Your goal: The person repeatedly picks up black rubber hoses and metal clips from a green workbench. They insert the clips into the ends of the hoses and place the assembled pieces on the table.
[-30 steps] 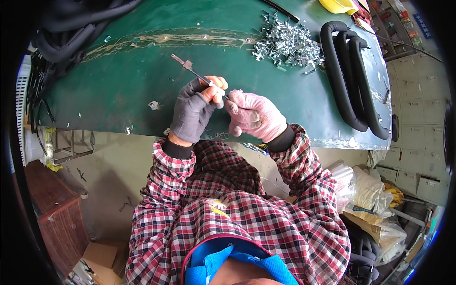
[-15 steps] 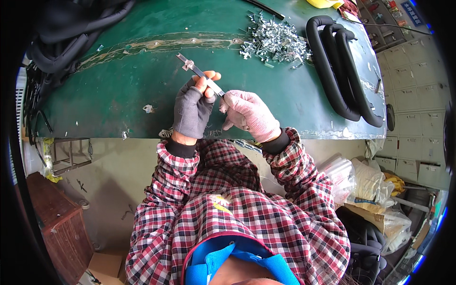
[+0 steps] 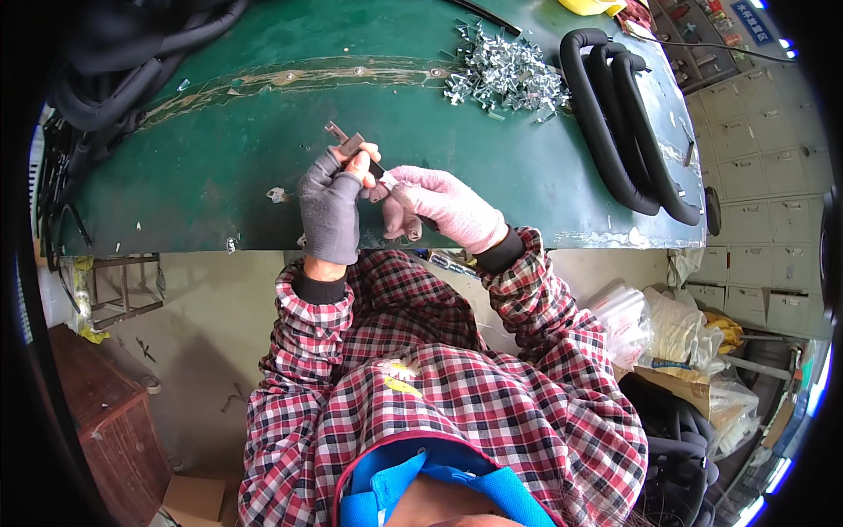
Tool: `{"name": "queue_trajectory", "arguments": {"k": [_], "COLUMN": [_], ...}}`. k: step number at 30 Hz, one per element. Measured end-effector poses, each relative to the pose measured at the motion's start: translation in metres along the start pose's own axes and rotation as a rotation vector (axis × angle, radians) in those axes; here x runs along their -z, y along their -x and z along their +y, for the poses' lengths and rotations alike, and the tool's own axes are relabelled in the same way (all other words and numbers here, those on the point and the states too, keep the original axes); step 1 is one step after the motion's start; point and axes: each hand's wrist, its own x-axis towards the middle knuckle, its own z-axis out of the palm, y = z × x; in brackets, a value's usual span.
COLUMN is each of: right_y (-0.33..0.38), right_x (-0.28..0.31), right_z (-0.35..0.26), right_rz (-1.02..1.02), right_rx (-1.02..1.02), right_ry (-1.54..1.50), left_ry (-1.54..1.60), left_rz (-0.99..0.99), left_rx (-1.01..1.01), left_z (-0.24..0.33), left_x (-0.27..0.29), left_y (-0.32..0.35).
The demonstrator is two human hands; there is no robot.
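My left hand (image 3: 332,206), in a grey glove with bare fingertips, is closed around a slim metal-and-black bar (image 3: 351,145). The bar's far end sticks out beyond the fingers, with a small bracket-like metal piece there; I cannot make out its exact kind. In a pale pink glove, my right hand (image 3: 448,204) pinches at the bar's near end, thumb and forefinger together. Its other fingers curl below. What lies between those fingertips is mostly hidden. Both hands are just above the near part of the green table (image 3: 219,184).
Beyond my right hand lies a pile of small silver metal clips (image 3: 509,75). Black foam-covered loops (image 3: 615,132) rest at the table's right, and more black padded tubes (image 3: 114,97) crowd the left. Grey lockers (image 3: 746,202) and plastic bags (image 3: 623,325) stand to the right.
Both hands have shifted left and slightly nearer, carrying the bar along. My left fingers now cover more of its middle, and the right fingertips have moved closer to the left ones.
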Motion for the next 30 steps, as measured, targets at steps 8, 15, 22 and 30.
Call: {"name": "queue_trajectory", "arguments": {"k": [8, 15, 22, 30], "right_y": [0.032, 0.022, -0.203, -0.416], "right_x": [0.041, 0.064, 0.104, 0.031], "right_z": [-0.037, -0.077, -0.149, -0.23], "right_rz": [0.542, 0.577, 0.455, 0.936], "right_rx": [0.31, 0.34, 0.789, 1.233], "right_ry": [1.581, 1.534, 1.588, 0.766], "left_ry": [-0.56, -0.986, -1.19, -1.269], "left_rz": [0.184, 0.146, 0.101, 0.122], "left_rx": [-0.347, -0.455, -0.579, -0.646], "left_z": [0.021, 0.039, 0.039, 0.033], "left_x": [0.042, 0.087, 0.09, 0.097], "left_y": [0.015, 0.012, 0.016, 0.018]}}
